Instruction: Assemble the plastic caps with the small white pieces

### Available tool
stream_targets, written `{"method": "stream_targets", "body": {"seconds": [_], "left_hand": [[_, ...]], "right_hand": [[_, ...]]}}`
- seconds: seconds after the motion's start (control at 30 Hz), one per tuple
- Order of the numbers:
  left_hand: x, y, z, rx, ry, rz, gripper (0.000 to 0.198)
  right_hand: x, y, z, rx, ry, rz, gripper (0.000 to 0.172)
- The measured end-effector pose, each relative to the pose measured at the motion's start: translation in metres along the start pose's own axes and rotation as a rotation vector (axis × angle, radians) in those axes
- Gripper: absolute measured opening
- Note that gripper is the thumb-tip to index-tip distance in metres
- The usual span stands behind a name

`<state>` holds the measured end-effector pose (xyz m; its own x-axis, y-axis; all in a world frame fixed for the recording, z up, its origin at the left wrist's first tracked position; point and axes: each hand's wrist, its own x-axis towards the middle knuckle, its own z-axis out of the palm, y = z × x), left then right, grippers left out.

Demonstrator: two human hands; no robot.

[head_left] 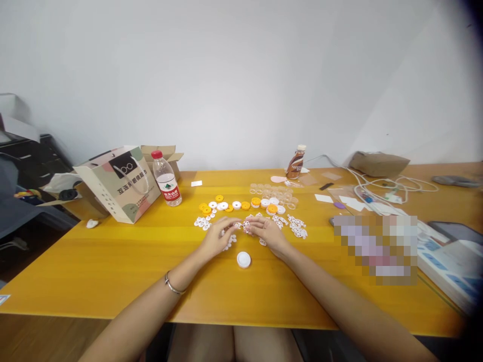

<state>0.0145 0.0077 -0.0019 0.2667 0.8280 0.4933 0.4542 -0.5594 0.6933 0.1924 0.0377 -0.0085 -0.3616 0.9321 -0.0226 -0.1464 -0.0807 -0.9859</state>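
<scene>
Both hands meet over the middle of the table. Between the fingertips of my left hand is a small white piece. My right hand pinches a small white part with holes. A round white disc lies on the table just below the hands. Beyond them stretches a row of white and orange discs. Small white pieces are spread left of my left hand, and white perforated parts lie right of my right hand. Clear rings sit behind the discs.
A paper bag, an open cardboard box and a red-capped water bottle stand at the left. At the back are a brown bottle and a brown package. White cables and papers lie at the right on the yellow table.
</scene>
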Motion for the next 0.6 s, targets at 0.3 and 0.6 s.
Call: {"method": "stream_targets", "body": {"seconds": [0.3, 0.6], "left_hand": [[-0.0034, 0.0006, -0.0009, -0.012, -0.088, -0.011, 0.026], [0.0001, 0.0009, -0.0088, 0.072, -0.121, 0.073, 0.022]], "right_hand": [[-0.0044, -0.0001, 0.0029, 0.124, -0.16, 0.112, 0.033], [-0.0094, -0.005, 0.0063, 0.124, -0.209, 0.141, 0.034]]}}
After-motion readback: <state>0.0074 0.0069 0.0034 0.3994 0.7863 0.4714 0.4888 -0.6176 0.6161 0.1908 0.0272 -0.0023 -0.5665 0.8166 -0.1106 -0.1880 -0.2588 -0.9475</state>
